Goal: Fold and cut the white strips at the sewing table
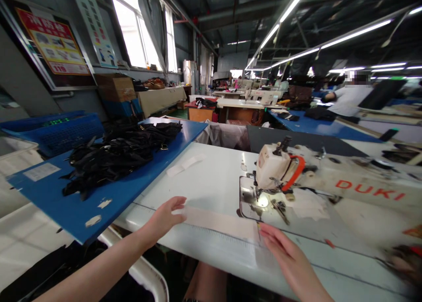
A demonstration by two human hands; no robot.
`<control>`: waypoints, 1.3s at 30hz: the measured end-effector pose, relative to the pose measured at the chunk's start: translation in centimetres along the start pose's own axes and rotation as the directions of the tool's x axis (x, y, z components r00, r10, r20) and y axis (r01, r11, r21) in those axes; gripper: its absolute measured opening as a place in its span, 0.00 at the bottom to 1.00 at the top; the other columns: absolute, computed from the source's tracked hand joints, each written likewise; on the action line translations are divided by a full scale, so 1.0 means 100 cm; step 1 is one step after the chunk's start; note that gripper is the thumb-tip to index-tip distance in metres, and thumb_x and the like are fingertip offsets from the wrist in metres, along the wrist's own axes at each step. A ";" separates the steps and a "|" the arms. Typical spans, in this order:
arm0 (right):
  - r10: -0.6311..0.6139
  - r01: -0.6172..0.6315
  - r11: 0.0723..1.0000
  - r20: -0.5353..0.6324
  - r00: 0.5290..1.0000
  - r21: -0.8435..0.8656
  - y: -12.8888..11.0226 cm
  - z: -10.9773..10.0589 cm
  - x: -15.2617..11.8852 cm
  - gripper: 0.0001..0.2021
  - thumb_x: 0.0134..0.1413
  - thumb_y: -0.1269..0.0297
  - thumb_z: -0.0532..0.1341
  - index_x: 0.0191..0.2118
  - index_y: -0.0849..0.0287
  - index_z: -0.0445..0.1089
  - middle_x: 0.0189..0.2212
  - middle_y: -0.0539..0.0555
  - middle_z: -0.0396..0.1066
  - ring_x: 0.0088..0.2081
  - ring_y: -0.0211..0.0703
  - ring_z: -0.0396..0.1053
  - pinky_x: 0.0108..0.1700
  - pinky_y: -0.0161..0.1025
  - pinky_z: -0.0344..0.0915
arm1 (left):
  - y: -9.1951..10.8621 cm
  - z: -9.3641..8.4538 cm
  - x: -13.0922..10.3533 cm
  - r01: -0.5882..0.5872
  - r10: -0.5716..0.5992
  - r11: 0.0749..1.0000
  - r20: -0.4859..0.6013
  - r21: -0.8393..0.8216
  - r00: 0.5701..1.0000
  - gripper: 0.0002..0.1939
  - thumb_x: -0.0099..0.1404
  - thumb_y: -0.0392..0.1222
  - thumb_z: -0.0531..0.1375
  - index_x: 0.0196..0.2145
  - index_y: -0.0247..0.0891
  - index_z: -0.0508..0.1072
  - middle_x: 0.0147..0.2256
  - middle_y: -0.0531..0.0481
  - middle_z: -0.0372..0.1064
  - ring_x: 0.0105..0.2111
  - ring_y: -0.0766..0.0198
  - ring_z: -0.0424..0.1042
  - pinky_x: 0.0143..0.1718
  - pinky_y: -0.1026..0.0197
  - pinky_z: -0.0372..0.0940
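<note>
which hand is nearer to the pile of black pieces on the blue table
The left hand. It is at the left end of the pale strip, right of the black pile. The right hand is at the strip's right end, farther away.

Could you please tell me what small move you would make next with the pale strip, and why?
I would probably smooth the pale strip flat toward the right hand, since it lies along the ruler markings with the left hand at its other end.
</note>
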State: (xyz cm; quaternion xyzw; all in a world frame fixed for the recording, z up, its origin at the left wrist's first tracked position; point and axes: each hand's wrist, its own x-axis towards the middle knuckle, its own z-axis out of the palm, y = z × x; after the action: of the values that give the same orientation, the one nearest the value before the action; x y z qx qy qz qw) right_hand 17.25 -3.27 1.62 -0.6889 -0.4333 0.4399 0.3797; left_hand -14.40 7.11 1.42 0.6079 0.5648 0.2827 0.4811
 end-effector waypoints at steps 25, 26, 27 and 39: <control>-0.286 0.344 0.676 0.198 0.938 -0.652 -0.024 0.003 0.013 0.15 0.43 0.67 0.55 0.41 0.58 0.67 0.43 0.54 0.63 0.48 0.45 0.58 0.54 0.45 0.55 | 0.039 0.018 0.010 -0.562 0.367 0.704 0.455 0.434 0.812 0.19 0.51 0.32 0.60 0.43 0.43 0.71 0.45 0.52 0.66 0.47 0.63 0.62 0.53 0.60 0.58; -0.285 0.345 0.676 0.201 0.937 -0.651 -0.024 0.003 0.013 0.14 0.43 0.67 0.55 0.40 0.57 0.67 0.42 0.54 0.63 0.48 0.45 0.58 0.53 0.45 0.55 | 0.038 0.018 0.009 -0.564 0.370 0.704 0.456 0.432 0.810 0.20 0.51 0.32 0.60 0.43 0.43 0.71 0.45 0.52 0.66 0.47 0.63 0.62 0.53 0.59 0.58; -0.283 0.348 0.673 0.208 0.936 -0.652 -0.025 0.003 0.014 0.14 0.43 0.67 0.55 0.40 0.57 0.67 0.42 0.54 0.63 0.48 0.45 0.58 0.53 0.45 0.55 | 0.038 0.018 0.008 -0.569 0.373 0.702 0.460 0.429 0.806 0.20 0.51 0.32 0.60 0.43 0.43 0.71 0.45 0.52 0.66 0.47 0.62 0.62 0.53 0.59 0.59; -0.301 0.342 0.743 0.170 0.938 -0.575 -0.008 -0.017 0.006 0.22 0.53 0.47 0.49 0.49 0.52 0.64 0.51 0.54 0.60 0.54 0.44 0.57 0.58 0.42 0.55 | 0.034 -0.033 0.116 -0.194 0.370 0.632 -0.072 0.750 0.926 0.21 0.62 0.44 0.54 0.51 0.33 0.63 0.53 0.41 0.59 0.53 0.56 0.59 0.56 0.52 0.56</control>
State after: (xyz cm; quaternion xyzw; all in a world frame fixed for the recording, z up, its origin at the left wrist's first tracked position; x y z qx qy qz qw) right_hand 18.79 -2.71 2.69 -0.6727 -0.6739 0.2317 0.1992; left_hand -13.61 19.40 3.42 0.7947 0.5767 0.1707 0.0819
